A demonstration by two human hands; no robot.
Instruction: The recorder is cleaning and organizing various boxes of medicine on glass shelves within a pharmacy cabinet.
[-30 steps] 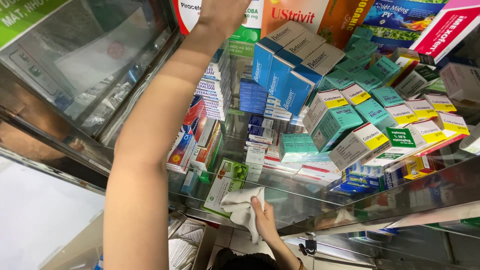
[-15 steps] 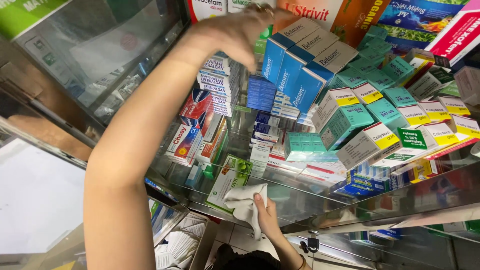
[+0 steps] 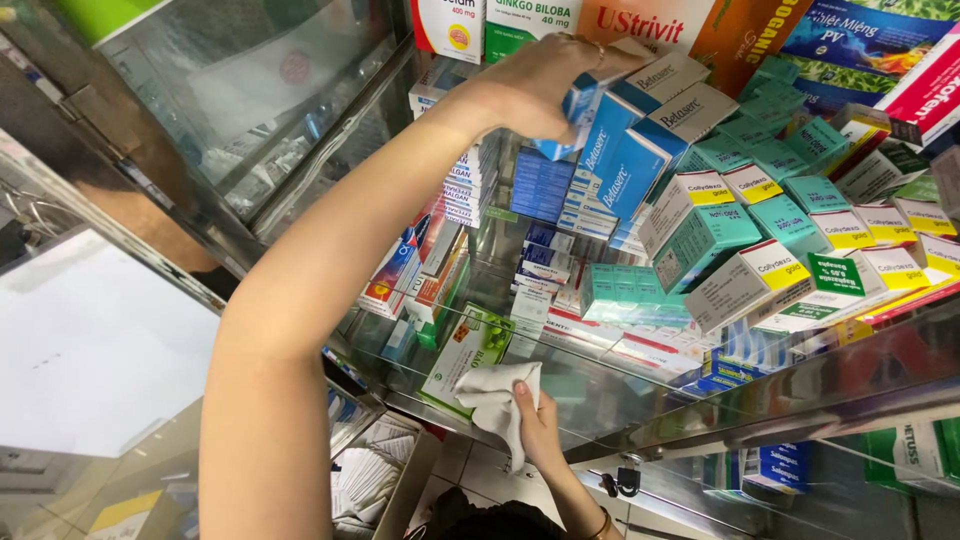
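My left hand (image 3: 545, 85) reaches up on a long bare arm and grips a blue and white carton (image 3: 577, 112) at the left end of a leaning row of like cartons (image 3: 640, 150). There is a ring on one finger. Lower down, my right hand (image 3: 538, 432) holds a crumpled white cloth (image 3: 495, 390) pressed against the glass shelf (image 3: 610, 385), beside a flat green box (image 3: 462, 352).
Teal and white-yellow cartons (image 3: 705, 235) crowd the shelf to the right. Stacks of small boxes (image 3: 545, 260) stand behind, with larger packs (image 3: 640, 20) above. A metal frame rail (image 3: 790, 410) with a small padlock (image 3: 626, 481) runs below. A glass door panel (image 3: 250, 90) stands at the left.
My left hand came down from the top row of packs to the blue and white cartons and closed on the end one. The right hand kept the cloth on the glass.
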